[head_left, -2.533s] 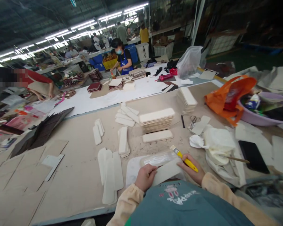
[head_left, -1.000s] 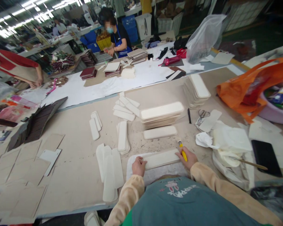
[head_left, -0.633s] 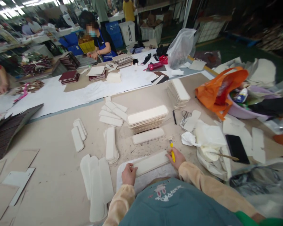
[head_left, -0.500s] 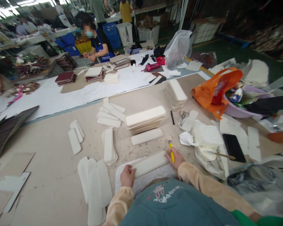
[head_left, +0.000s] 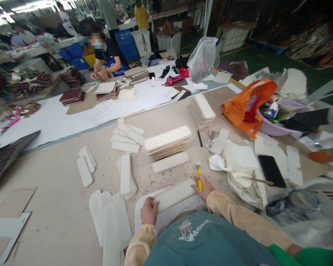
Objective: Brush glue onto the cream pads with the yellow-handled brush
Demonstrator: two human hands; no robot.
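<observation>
A long white panel with rounded corners [head_left: 176, 195] lies in front of me on a larger white sheet [head_left: 138, 203]. My left hand [head_left: 149, 211] is closed at the panel's left end, thumb and fingers gripping its edge. At the other end, my right hand [head_left: 205, 187] has its fingers wrapped round a yellow-handled brush [head_left: 199, 181], bristles pointing away from me. Its fingertips also touch the panel's right end. Just beyond lies a similar panel [head_left: 170, 162], and behind that rises a tall stack of panels [head_left: 168, 140].
More white strips [head_left: 125, 175] lie to the left, with longer pieces [head_left: 108, 221] nearer me. Scissors [head_left: 213, 135], a black pen [head_left: 199, 138], a tub of white paste [head_left: 242, 180] and a phone [head_left: 271, 170] lie right. A co-worker [head_left: 108, 55] works across the table.
The view has shifted slightly, so the table's things sit a little further left. Both hands keep their places at the panel's ends. Across the table, the co-worker's hands have moved.
</observation>
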